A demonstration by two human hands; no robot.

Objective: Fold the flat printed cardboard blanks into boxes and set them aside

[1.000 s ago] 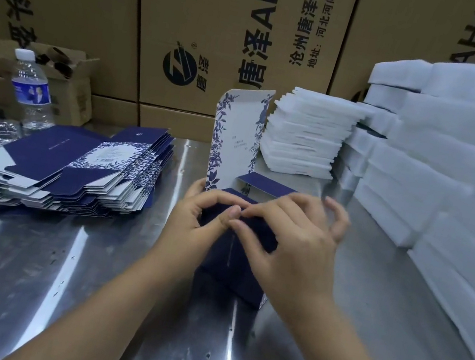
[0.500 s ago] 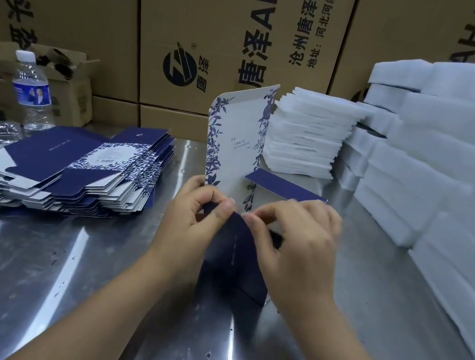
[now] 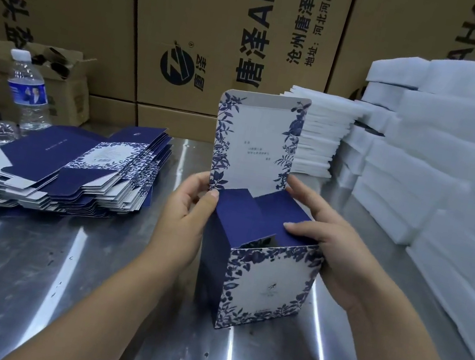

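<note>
Brown printed cartons (image 3: 223, 34) wall off the back of a steel worktop (image 3: 21, 284), with white foam sheets (image 3: 451, 185) piled along the right and running out of view there. One box (image 3: 268, 283) stands upright on the worktop between the two hands, floral front towards the camera, its lid flap (image 3: 255, 145) raised and two navy side flaps (image 3: 234, 211) folded inwards over the opening. The left hand (image 3: 188, 218) grips the upper left corner, thumb along the flap's edge, its fingers hidden behind the lid. The right hand (image 3: 340, 255) wraps the right wall, thumb pressing on the right flap. A stack of flat blanks (image 3: 73, 170) lies well to the left, near a water bottle (image 3: 28, 92). The box's inside shows only as a dark gap, and the lid's small print is unreadable
</note>
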